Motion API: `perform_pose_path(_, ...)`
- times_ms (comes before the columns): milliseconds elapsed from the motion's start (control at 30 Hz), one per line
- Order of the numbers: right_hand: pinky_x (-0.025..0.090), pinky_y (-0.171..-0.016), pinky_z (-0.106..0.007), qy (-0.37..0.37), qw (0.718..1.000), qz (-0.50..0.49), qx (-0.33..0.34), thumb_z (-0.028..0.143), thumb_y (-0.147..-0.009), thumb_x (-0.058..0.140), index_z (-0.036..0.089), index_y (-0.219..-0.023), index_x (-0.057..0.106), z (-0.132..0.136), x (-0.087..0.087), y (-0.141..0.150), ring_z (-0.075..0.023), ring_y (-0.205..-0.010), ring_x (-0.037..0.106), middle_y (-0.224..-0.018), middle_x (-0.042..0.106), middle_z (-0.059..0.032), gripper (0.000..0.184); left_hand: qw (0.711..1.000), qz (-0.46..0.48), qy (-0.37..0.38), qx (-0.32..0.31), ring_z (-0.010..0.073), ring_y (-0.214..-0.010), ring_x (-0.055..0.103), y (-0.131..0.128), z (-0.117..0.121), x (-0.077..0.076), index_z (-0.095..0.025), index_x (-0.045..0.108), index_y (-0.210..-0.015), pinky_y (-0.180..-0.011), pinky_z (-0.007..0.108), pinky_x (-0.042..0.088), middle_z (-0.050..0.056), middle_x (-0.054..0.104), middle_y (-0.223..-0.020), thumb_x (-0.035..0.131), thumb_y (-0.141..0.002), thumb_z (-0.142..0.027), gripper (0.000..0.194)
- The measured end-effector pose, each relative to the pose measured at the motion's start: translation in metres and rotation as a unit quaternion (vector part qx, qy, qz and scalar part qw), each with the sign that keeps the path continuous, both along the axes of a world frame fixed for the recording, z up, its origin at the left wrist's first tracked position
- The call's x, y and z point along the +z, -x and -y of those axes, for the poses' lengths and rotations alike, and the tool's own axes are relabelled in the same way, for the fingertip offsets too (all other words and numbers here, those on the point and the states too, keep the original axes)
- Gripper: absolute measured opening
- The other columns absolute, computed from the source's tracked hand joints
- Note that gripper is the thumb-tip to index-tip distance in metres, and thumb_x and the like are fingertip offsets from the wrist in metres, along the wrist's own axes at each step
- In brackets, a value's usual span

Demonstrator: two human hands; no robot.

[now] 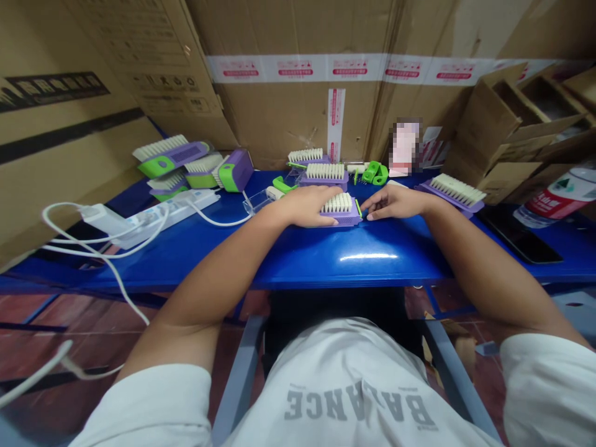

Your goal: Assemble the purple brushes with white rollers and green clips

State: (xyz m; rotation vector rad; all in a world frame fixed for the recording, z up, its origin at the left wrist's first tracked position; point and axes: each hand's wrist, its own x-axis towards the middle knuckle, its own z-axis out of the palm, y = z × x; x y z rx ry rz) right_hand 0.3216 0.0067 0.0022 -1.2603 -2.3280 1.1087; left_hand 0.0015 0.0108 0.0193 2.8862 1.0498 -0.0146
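In the head view, my left hand (pixel 307 206) is closed around the left end of a purple scrubbing brush (pixel 347 218). The brush lies on the blue table with its cream bristles up, and a thin green strip shows at its right end. Just beside that end is my right hand (pixel 390 202), fingers bent and slightly apart, with nothing visible in them. Another purple brush (pixel 325 180) lies directly behind the held one, and one more (pixel 305 156) behind that. Loose green plastic parts (pixel 375 173) lie behind my right hand.
Several purple-and-green brushes (pixel 173 156) are piled at the left, near a white power strip (pixel 161 216) with cables. A brush (pixel 459 191), a black phone (pixel 521 233) and a bottle (pixel 556 197) are at the right. Cardboard boxes (pixel 510 127) stand behind, against a cardboard wall (pixel 288 31).
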Motion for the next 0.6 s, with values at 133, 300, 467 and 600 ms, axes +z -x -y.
perform_pose_path(133,0.061,-0.079,-0.034,-0.008,1.0,0.0,0.008,0.06,-0.076,0.097,0.023,-0.106,0.098,0.002,0.0019,0.0018,-0.0173,-0.074,0.074,-0.082,0.087,-0.001,0.048,1.0,0.0,0.001,-0.001,0.0374,-0.167,0.058,0.0001,0.0004,0.0004,-0.023,0.039,-0.183,-0.138,0.048,0.047,0.017,0.054,-0.186,0.071,-0.104,-0.061,0.093)
perform_pose_path(300,0.061,-0.078,-0.033,-0.006,1.0,-0.007,0.012,0.058,-0.076,0.098,0.024,-0.117,0.097,0.0006,0.0005,0.001,-0.0176,-0.075,0.076,-0.086,0.088,-0.0006,0.053,1.0,0.002,0.0,-0.001,0.038,-0.168,0.057,0.0003,-0.0004,-0.0008,-0.023,0.038,-0.183,-0.139,0.05,0.046,0.017,0.053,-0.187,0.071,-0.104,-0.061,0.093)
perform_pose_path(467,0.062,-0.078,-0.033,-0.007,1.0,-0.009,0.013,0.058,-0.078,0.098,0.024,-0.121,0.095,-0.002,-0.0022,-0.0005,-0.0176,-0.076,0.076,-0.088,0.088,-0.0002,0.055,1.0,0.005,0.001,-0.003,0.0375,-0.168,0.057,0.0006,-0.0003,-0.0007,-0.023,0.039,-0.182,-0.138,0.05,0.047,0.016,0.052,-0.187,0.071,-0.104,-0.061,0.093)
perform_pose_path(600,0.064,-0.085,-0.036,-0.017,1.0,-0.015,-0.007,0.059,-0.076,0.099,0.022,-0.115,0.093,-0.0019,-0.0043,0.0016,-0.0198,-0.082,0.078,-0.09,0.088,-0.0024,0.054,1.0,0.007,0.0,-0.001,0.0381,-0.168,0.057,0.0006,0.0003,-0.0005,-0.023,0.04,-0.182,-0.139,0.05,0.047,0.016,0.054,-0.186,0.071,-0.104,-0.061,0.092)
